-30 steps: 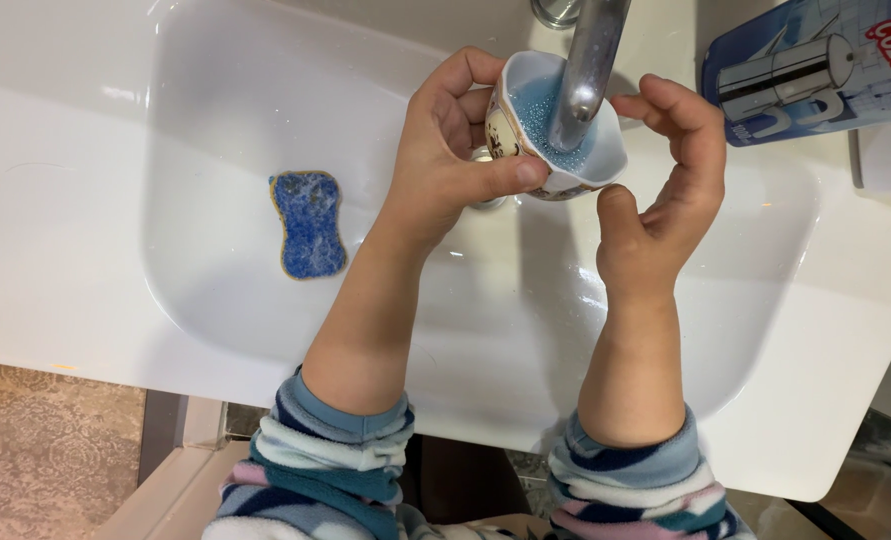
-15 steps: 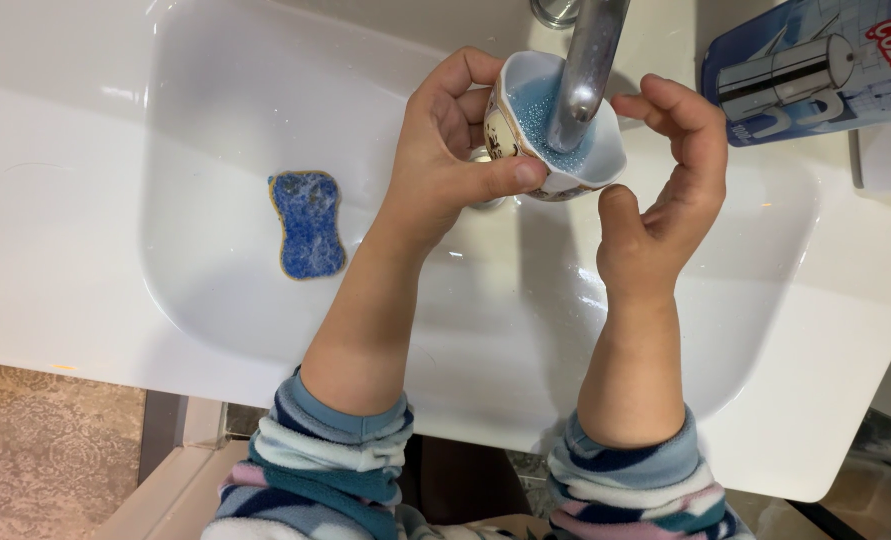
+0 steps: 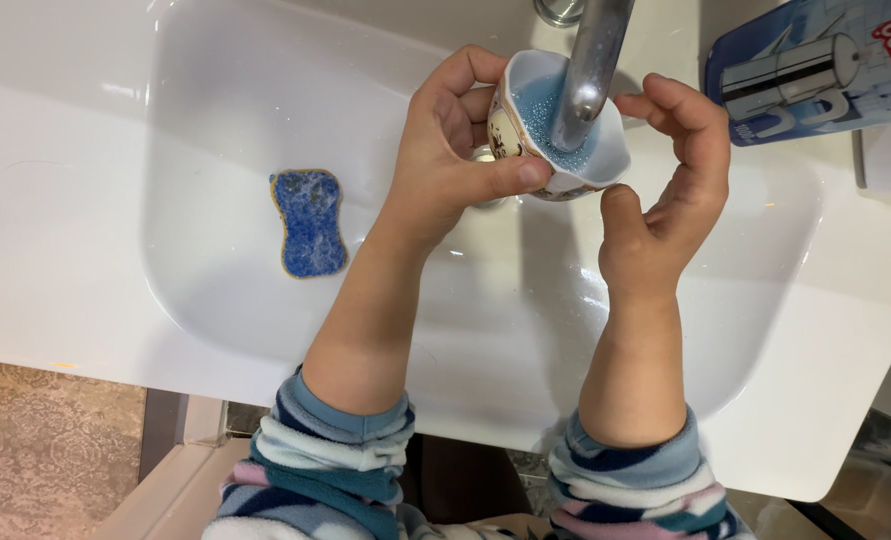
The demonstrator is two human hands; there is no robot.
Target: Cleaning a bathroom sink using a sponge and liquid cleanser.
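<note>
Holding a small cup [image 3: 562, 125] under the tap [image 3: 590, 70], the left hand [image 3: 445, 150] wraps it from the left, thumb pressed on the near rim and fingers curled round the far side. Inside the cup sits blue, bubbly liquid, and the spout end dips just into its mouth. To the right of the cup, the right hand [image 3: 665, 205] is half open and holds nothing: its fingertips reach toward the far rim and its thumb points up at the cup's underside, close by, though contact cannot be told. Well left of the cup, a blue sponge [image 3: 309, 222] lies flat in the white sink [image 3: 215, 120]. Right of the tap, a blue bottle [image 3: 815, 65] lies on the counter. Judged from this, the step in hand is rinsing the soapy cup; the next move would call for steadying it with both hands and tipping it clear of the spout
</note>
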